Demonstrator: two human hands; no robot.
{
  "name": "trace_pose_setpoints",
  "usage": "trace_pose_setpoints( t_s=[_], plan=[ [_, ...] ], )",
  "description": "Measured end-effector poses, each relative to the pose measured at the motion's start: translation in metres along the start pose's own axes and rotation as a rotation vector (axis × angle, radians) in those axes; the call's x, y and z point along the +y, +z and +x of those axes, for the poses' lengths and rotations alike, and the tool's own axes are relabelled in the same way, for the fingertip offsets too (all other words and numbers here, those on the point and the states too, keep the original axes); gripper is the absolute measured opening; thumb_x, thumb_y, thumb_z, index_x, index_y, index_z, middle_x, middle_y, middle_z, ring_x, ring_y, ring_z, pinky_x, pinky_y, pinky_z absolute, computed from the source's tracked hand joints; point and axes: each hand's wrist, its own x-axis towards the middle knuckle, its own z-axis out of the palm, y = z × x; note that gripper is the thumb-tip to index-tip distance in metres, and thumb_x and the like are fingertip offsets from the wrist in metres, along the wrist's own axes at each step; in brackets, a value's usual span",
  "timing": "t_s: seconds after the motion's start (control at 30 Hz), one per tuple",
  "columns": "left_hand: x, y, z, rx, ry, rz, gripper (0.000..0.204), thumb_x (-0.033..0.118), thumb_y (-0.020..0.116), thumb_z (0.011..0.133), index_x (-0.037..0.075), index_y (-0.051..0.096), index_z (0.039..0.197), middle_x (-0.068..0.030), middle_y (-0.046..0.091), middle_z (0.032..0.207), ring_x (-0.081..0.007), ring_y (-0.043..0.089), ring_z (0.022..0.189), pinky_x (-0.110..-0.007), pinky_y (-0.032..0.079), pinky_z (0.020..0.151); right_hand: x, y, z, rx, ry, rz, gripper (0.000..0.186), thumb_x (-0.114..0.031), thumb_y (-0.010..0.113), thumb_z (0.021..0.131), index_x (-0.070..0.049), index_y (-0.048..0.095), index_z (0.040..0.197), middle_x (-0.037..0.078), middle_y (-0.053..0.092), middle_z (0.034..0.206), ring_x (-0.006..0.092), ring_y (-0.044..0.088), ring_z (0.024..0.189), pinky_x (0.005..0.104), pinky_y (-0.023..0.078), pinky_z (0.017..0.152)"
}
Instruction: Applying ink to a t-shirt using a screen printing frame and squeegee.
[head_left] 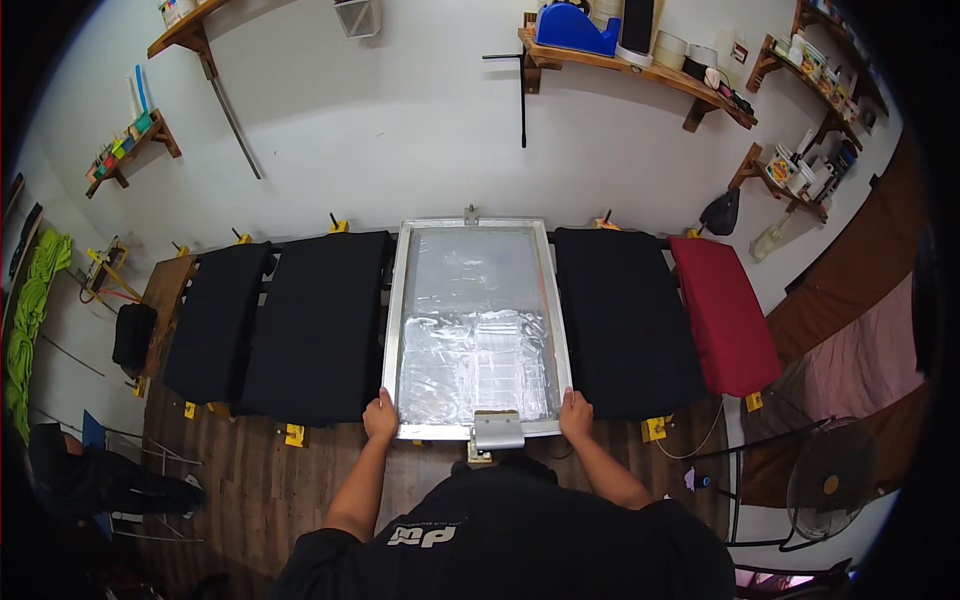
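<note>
Screen-printing frame [474, 290] sits in the middle of the row, between black fabric-covered boards, straight in front of the person, long sides running away from the body. Rectangular, pale silvery metal rails, scuffed and smudged whitish in places. Mesh inside is grey and translucent. Far half looks fairly even and dull, with a few white glints near its lower part; near half is covered by shiny, wrinkled clear film or tape [475, 365], creased, with bright reflections and ladder-like lines right of centre. Thin orange-brown streak along the inner right edge. Any design in the mesh: cannot tell, glare. Small metal bracket [472, 214] at middle of far rail; broad grey metal clamp [498, 431] over near rail, a bit right of centre. Left hand [380, 417] closed around the near left corner, right hand [576, 413] closed around the near right corner; both hold the frame, set about its full width apart. Neighbours: wide black board [320, 325] on the left, another black board [630, 325] on the right, red board [722, 315] beyond that.
</note>
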Motion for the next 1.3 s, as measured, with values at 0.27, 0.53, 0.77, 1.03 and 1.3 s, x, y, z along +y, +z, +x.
trace_pose_setpoints(
  t_s=[0.27, 0.53, 0.77, 1.03, 1.3],
  plan=[
    [-0.007, 0.008, 0.003, 0.069, 0.028, 0.002, 0.07, 0.058, 0.039, 0.102, -0.003, 0.074, 0.102, -0.0306, 0.07, 0.105, -0.0493, 0.064, 0.107, -0.053, 0.048, 0.095, 0.005, 0.003, 0.0, 0.017, -0.024, 0.038, 0.048, -0.044, 0.044, 0.105, -0.001, 0.065, 0.095, 0.031, 0.067, 0.09, 0.0541, 0.062, 0.088, 0.0625, 0.048, 0.08],
    [-0.002, 0.006, 0.0, 0.036, 0.01, 0.002, 0.07, 0.06, 0.042, 0.1, -0.002, 0.074, 0.099, -0.0301, 0.07, 0.106, -0.049, 0.064, 0.106, -0.054, 0.049, 0.095, 0.012, 0.008, 0.006, -0.018, -0.048, 0.078, 0.049, -0.043, 0.044, 0.105, 0.0, 0.063, 0.094, 0.032, 0.066, 0.09, 0.0545, 0.062, 0.089, 0.0623, 0.047, 0.08],
    [-0.001, 0.003, -0.004, 0.084, -0.023, 0.015, 0.07, 0.061, 0.043, 0.1, -0.003, 0.073, 0.097, -0.0304, 0.07, 0.103, -0.0493, 0.065, 0.104, -0.054, 0.049, 0.092, 0.012, 0.017, 0.006, -0.039, -0.054, 0.094, 0.048, -0.042, 0.042, 0.106, 0.001, 0.061, 0.094, 0.032, 0.066, 0.089, 0.0547, 0.061, 0.089, 0.0629, 0.046, 0.079],
    [0.007, -0.016, -0.002, 0.108, -0.049, 0.075, 0.067, 0.059, 0.043, 0.1, 0.0, 0.075, 0.102, -0.03, 0.07, 0.104, -0.048, 0.066, 0.105, -0.055, 0.05, 0.093, 0.001, 0.028, -0.003, -0.033, -0.062, 0.075, 0.048, -0.043, 0.042, 0.106, 0.0, 0.06, 0.094, 0.032, 0.066, 0.088, 0.0546, 0.062, 0.087, 0.0633, 0.046, 0.079],
    [-0.006, 0.01, 0.004, -0.046, -0.026, 0.059, 0.069, 0.061, 0.035, 0.102, 0.004, 0.073, 0.109, -0.0292, 0.069, 0.112, -0.0491, 0.063, 0.111, -0.056, 0.048, 0.098, 0.01, 0.015, 0.005, 0.021, 0.013, 0.082, 0.049, -0.045, 0.047, 0.105, -0.001, 0.066, 0.091, 0.03, 0.067, 0.09, 0.0531, 0.062, 0.09, 0.0591, 0.047, 0.081]
  ],
)
